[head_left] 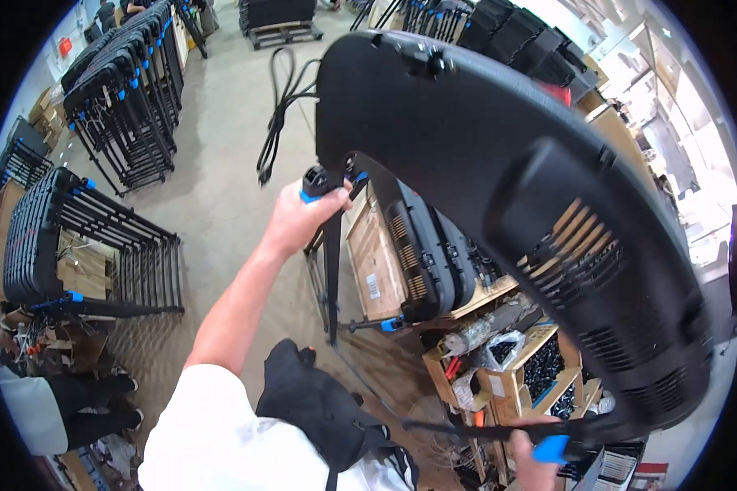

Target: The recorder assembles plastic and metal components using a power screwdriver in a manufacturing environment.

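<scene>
Black plastic makes up the big panel (434, 123) that I hold up in front of me. It curves from the top middle down to the lower right, and it has rows of slots in its lower part. My left hand (307, 211) is wrapped round the top of a black leg (332, 274), with a blue clip (306, 196) right by my fingers. My right hand (538, 462) is low down on the right, at a long black bar (467, 430) with a blue tab (552, 448). It looks like it is gripping the bar, though most of its fingers are hidden.

A thin black cord (277, 123) hangs in loops just left of the panel's top end. Under the panel I can see a wooden crate (368, 266) and more black panels (444, 266) next to it. Nearer to me, an open box (508, 389) has lots of small black bits (542, 364) in it. Over on the left, a row of black frames (31, 237) stands on the grey floor (221, 123). Another person (37, 413) is at the lower left, in dark trousers.
</scene>
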{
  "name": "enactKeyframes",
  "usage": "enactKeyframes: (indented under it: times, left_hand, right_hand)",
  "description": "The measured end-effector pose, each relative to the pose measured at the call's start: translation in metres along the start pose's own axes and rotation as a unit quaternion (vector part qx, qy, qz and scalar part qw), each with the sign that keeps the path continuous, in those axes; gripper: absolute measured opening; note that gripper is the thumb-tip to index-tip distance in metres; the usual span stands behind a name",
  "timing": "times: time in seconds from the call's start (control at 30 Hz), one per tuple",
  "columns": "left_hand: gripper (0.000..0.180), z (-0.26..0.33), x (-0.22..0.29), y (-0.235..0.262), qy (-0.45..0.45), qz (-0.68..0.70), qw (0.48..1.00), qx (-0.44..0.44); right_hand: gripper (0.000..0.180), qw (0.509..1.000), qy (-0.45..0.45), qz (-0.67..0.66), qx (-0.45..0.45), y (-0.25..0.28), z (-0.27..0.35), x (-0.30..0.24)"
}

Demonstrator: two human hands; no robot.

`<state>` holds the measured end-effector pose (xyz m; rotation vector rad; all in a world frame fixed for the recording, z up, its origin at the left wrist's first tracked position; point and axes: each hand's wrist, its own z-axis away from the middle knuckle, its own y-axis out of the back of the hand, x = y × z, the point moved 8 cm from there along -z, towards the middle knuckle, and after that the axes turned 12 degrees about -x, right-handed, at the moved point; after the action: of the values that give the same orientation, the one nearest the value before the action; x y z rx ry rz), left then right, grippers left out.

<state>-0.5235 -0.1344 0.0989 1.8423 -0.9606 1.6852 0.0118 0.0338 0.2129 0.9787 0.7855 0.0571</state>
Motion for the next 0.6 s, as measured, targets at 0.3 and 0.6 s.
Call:
enactKeyframes:
  times: [0.3,0.6]
  left_hand:
    - [0.023,-0.066,-0.142,0.075,0.137,-0.135,0.977,-0.093]
    - [0.038,-0.131,-0.251,0.128,0.229,-0.156,0.959,-0.068]
  right_hand:
    - [0.029,0.968,0.121,-0.204,-0.076,-0.265,-0.095,0.046]
    - [0.032,0.994,0.043,-0.051,-0.089,-0.417,-0.175,0.079]
